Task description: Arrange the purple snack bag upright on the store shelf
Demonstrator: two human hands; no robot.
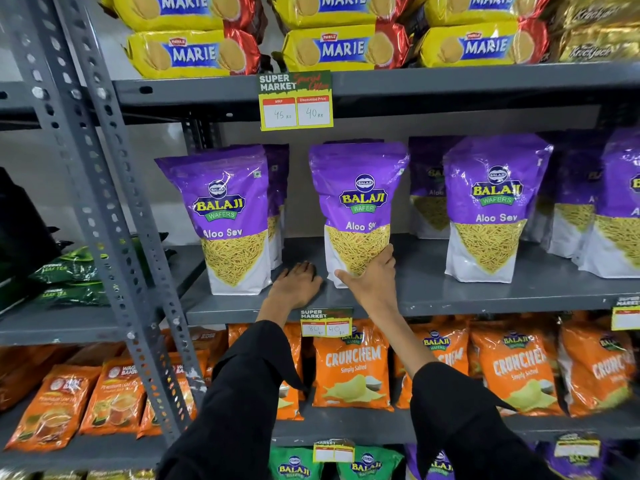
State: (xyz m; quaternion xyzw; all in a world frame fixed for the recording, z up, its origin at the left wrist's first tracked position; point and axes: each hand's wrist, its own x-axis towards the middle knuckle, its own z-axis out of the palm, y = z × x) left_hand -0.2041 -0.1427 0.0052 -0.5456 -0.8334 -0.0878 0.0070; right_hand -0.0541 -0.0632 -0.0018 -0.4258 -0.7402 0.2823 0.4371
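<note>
A purple Balaji Aloo Sev snack bag (356, 202) stands upright in the middle of the grey metal shelf (433, 292). My right hand (369, 280) grips its lower front corner, thumb on the left and fingers on the right side of the base. My left hand (298, 284) lies flat, palm down, on the shelf just left of that bag, holding nothing. Another upright purple bag (228, 216) stands to the left, and a third (491, 206) to the right.
More purple bags stand behind and at the far right (616, 209). A price tag (296, 100) hangs from the shelf above, which holds yellow Marie packs (343, 46). Orange Crunchem bags (353, 368) fill the shelf below. A perforated upright post (114, 216) stands left.
</note>
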